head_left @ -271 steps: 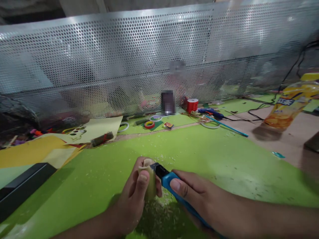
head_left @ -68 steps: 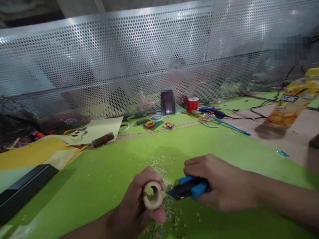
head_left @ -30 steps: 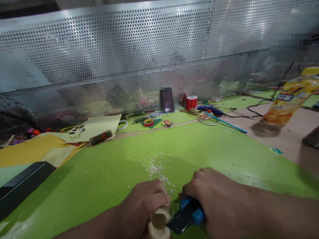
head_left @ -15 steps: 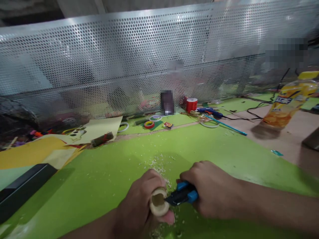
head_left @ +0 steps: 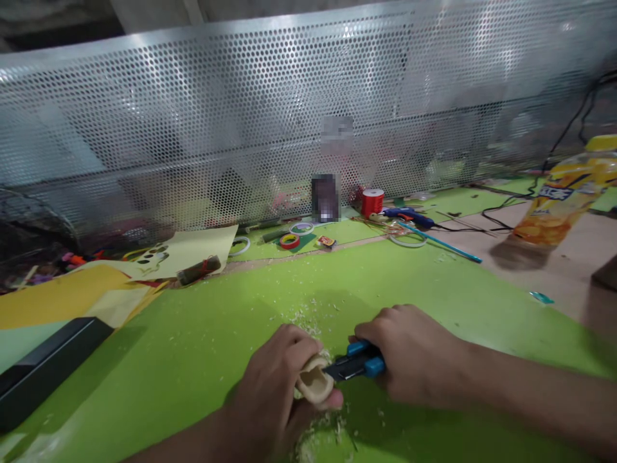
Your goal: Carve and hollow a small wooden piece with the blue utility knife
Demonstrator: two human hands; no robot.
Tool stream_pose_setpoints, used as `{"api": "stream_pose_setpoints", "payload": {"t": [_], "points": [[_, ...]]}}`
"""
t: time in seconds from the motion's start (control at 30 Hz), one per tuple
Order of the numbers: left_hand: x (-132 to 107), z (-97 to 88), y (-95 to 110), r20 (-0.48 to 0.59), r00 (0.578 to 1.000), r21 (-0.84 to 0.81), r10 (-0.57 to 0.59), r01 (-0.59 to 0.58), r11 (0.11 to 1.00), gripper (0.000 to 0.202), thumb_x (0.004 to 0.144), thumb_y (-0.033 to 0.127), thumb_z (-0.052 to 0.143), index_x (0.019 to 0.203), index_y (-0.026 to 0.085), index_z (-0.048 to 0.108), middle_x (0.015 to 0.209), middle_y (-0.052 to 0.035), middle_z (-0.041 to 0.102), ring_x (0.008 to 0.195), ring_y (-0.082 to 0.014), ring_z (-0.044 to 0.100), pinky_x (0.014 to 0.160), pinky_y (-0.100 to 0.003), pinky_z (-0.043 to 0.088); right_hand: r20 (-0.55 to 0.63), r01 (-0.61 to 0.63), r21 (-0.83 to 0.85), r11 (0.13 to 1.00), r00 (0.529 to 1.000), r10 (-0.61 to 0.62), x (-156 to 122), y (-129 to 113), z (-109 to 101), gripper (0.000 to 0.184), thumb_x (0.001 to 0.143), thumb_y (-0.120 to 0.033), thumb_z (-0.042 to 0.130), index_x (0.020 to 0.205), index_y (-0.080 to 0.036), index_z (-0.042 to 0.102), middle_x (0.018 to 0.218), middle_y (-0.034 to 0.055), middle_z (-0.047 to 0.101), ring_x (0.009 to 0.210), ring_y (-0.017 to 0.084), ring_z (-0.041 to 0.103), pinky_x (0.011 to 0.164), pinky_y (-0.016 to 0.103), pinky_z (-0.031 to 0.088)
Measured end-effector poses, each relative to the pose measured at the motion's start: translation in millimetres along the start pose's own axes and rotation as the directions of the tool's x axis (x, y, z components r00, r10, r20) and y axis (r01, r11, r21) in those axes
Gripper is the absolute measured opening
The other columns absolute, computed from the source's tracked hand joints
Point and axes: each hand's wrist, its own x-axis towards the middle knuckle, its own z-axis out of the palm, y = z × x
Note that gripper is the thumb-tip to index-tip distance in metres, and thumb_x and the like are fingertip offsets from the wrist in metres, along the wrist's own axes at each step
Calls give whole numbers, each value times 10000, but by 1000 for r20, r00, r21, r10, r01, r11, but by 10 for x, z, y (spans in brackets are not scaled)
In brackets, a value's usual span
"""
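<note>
My left hand (head_left: 277, 373) is closed around a pale, hollow, cup-like piece (head_left: 317, 384) that looks like wood or bamboo, its opening turned toward me. In my right hand (head_left: 409, 360) is a blue and black utility knife (head_left: 361, 363), its blade pointing left. The blade tip meets the right side of the piece's rim. Pale shavings (head_left: 308, 315) lie scattered beyond and below my hands on the green mat (head_left: 193, 373). My right fingers wrap the knife handle and are partly hidden.
A perforated metal screen (head_left: 241, 128) stands along the back. Before it are a red spool (head_left: 372, 203), a blue glue gun (head_left: 407, 217), rolls of tape (head_left: 290, 241) and a bamboo piece (head_left: 198, 270). A drink bottle (head_left: 554, 206) stands right; a black box-like object (head_left: 53, 366) lies left.
The hollow piece has tilted and shifted slightly right and up in my left hand, showing its opening at another angle. The knife has risen a little, its blade still against the rim.
</note>
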Motion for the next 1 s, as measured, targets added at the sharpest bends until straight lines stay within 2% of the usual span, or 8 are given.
{"api": "stream_pose_setpoints", "payload": {"t": [0.2, 0.37, 0.7, 0.87, 1.0], "points": [[21, -28, 46, 12, 1000, 51, 18, -18, 999, 386, 907, 235, 613, 1214, 198, 382, 946, -70, 553, 790, -196, 477, 638, -296, 379, -6, -5, -27, 1000, 1000, 5, 1, 17, 6, 170, 599, -216, 547, 725, -240, 659, 649, 55, 690, 573, 255, 635, 488, 291, 263], [29, -33, 74, 16, 1000, 90, 15, -17, 996, 348, 917, 249, 592, 1199, 191, 397, 917, -56, 551, 758, -185, 473, 632, -289, 371, 4, -19, -32, 999, 1000, 19, -16, 1, -22, 172, 603, -194, 543, 721, -242, 659, 653, 55, 691, 582, 261, 642, 504, 296, 277], [31, -40, 65, 40, 999, 92, 29, -33, 995, 423, 899, 232, 626, 1248, 183, 391, 929, -57, 548, 772, -185, 470, 647, -288, 369, -19, -32, -46, 998, 999, 31, -32, 0, -17, 183, 607, -216, 532, 729, -245, 665, 657, 64, 696, 579, 265, 643, 502, 302, 261], [20, -11, 13, -3, 998, -32, 71, -71, 997, 448, 902, 261, 635, 1271, 200, 389, 931, -61, 554, 782, -183, 484, 622, -279, 371, -13, 62, -6, 998, 998, -62, -36, 46, -22, 154, 598, -215, 538, 706, -236, 647, 622, 45, 678, 551, 227, 621, 491, 284, 273], [-9, 27, -54, -47, 990, -175, 134, -140, 974, 475, 920, 402, 589, 1306, 215, 384, 956, -74, 555, 808, -187, 498, 638, -291, 404, 14, 179, 28, 984, 984, -179, -6, 89, -42, 144, 595, -217, 550, 711, -221, 634, 626, 35, 672, 556, 194, 602, 498, 268, 296]]}}
